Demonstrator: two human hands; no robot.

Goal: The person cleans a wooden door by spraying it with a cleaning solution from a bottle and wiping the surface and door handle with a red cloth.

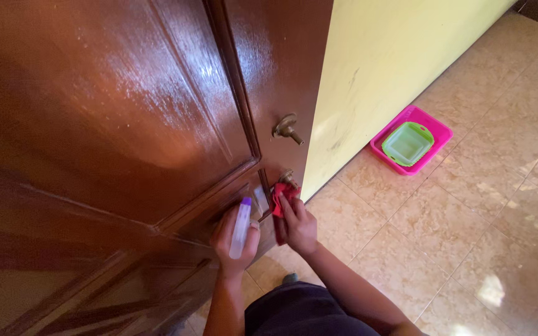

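My left hand grips a small clear spray bottle with a purple top, held upright close to the brown wooden door. My right hand presses a red cloth against the door just below the lower brass fitting. A brass door handle sticks out of the door higher up, clear of both hands.
A yellow wall stands to the right of the door's edge. On the beige tiled floor by the wall sits a pink tray holding a green lidded container.
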